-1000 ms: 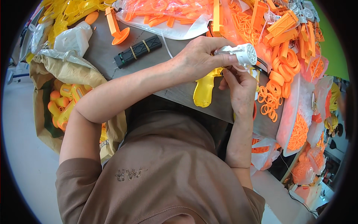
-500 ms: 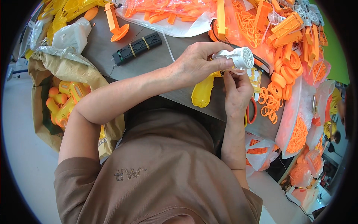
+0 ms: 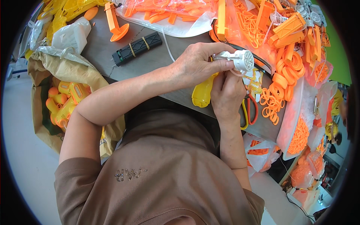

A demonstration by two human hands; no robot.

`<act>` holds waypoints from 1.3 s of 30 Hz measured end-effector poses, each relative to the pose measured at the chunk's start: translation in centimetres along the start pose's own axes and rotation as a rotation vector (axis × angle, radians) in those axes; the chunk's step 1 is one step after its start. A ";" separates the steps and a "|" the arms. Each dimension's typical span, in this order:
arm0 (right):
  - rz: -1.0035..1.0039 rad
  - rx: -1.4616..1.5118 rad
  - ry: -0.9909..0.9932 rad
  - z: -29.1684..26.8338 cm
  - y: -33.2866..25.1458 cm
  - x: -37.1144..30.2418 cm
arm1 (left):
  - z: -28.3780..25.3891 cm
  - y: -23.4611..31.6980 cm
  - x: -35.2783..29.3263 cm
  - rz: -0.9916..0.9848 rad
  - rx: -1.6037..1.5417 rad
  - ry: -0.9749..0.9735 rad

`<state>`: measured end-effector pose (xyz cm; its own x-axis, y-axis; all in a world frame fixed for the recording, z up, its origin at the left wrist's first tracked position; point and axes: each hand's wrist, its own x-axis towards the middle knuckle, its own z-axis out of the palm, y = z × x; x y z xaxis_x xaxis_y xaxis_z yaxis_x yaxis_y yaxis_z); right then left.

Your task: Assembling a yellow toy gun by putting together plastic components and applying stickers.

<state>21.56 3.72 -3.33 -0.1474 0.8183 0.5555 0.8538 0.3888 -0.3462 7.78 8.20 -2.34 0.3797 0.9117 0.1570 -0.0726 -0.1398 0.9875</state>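
Note:
My left hand [image 3: 202,63] is closed on a white round plastic part [image 3: 244,61] with holes in its face, gripping it by the narrower body behind. Just beneath it, my right hand [image 3: 228,93] has its fingers curled in by a pale loop [image 3: 237,72] that hangs from the part. What those fingers pinch, if anything, is hidden. A yellow plastic shell [image 3: 202,93] lies on the table, partly covered by my right hand. Scissors with red and yellow handles [image 3: 253,109] lie to the right of my right wrist.
A black battery-like block [image 3: 138,48] with rubber bands and an orange part [image 3: 117,28] lie at the back left. Orange rings [image 3: 273,101] and piled orange parts [image 3: 288,30] crowd the right. A sack [image 3: 39,71] with yellow pieces stands at left.
My right hand has shifted left and turned, now covering more of the yellow shell and uncovering the scissor handles. The white part has tilted slightly in my left hand.

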 end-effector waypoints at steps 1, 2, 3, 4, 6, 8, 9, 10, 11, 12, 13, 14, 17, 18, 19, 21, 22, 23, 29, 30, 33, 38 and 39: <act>-0.001 0.002 -0.001 -0.1 0.0 0.1 | 0.0 0.0 0.0 0.029 0.018 0.006; 0.012 0.056 -0.030 -0.2 0.2 0.3 | -0.1 -0.1 -0.1 0.028 0.019 0.008; 0.026 0.109 -0.059 -0.5 0.5 0.4 | -0.1 0.1 0.0 -0.013 0.044 -0.004; 0.026 0.109 -0.059 -0.7 0.7 0.7 | -0.2 0.3 0.0 -0.053 0.070 -0.015; 0.613 0.607 -0.287 -1.4 1.3 1.5 | -0.2 0.6 0.2 -0.071 0.067 -0.028; 0.737 0.766 -0.354 -2.4 2.0 3.1 | -0.3 1.1 0.2 -0.093 0.066 -0.037; 0.860 0.922 -0.415 -2.7 2.3 3.6 | -0.4 1.6 0.3 -0.083 0.169 -0.053; 0.896 0.940 -0.404 -2.7 2.5 3.7 | -0.4 1.9 0.4 -0.071 0.273 -0.070; 0.898 0.940 -0.400 -2.8 2.5 3.7 | -0.3 1.6 0.4 -0.070 0.273 -0.075; 0.946 0.937 -0.412 -2.8 2.2 4.0 | -0.2 1.3 0.4 0.011 0.345 -0.056; 0.994 0.934 -0.423 -2.8 2.0 4.1 | -0.2 1.1 0.4 0.093 0.415 -0.037; 0.992 0.936 -0.423 -2.6 1.7 3.8 | -0.2 1.0 0.4 0.094 0.418 -0.036; 0.803 0.938 -0.228 -1.5 0.7 0.7 | -0.3 1.2 0.6 0.022 0.359 -0.016; 0.672 0.866 -0.070 -1.1 -0.1 -0.6 | -0.4 1.6 0.7 -0.041 0.325 -0.032; 0.543 0.785 0.088 -0.9 -0.4 -1.9 | -0.4 1.9 0.6 -0.103 0.289 -0.053; 0.136 0.329 -0.049 -1.2 0.2 -3.0 | -0.4 1.5 0.5 -0.044 0.327 -0.048; 0.084 0.288 -0.027 -1.0 0.1 -2.9 | -0.4 1.3 0.5 0.017 0.364 -0.040; 0.032 0.245 -0.006 -0.7 0.0 -2.7 | -0.4 1.0 0.4 0.018 0.365 -0.045; 0.035 0.233 -0.078 -0.7 0.3 -2.6 | -0.2 0.3 0.3 0.239 0.490 -0.053; 0.031 0.232 -0.074 -0.7 0.3 -2.5 | -0.3 0.5 0.3 0.222 0.515 -0.082; 0.014 0.224 -0.098 -1.2 0.5 -2.2 | -0.8 0.9 0.4 0.157 0.503 -0.114; 0.400 0.768 0.036 -3.9 1.1 -1.4 | -1.3 1.7 0.3 0.042 0.445 -0.130; 0.308 0.910 0.188 -3.5 0.8 -0.4 | -1.3 1.4 0.4 0.110 0.499 -0.149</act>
<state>24.02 2.17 -1.18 0.1669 0.8886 0.4273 0.1188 0.4121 -0.9033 6.68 8.90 -0.92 0.5244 0.8213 0.2246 0.3141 -0.4317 0.8455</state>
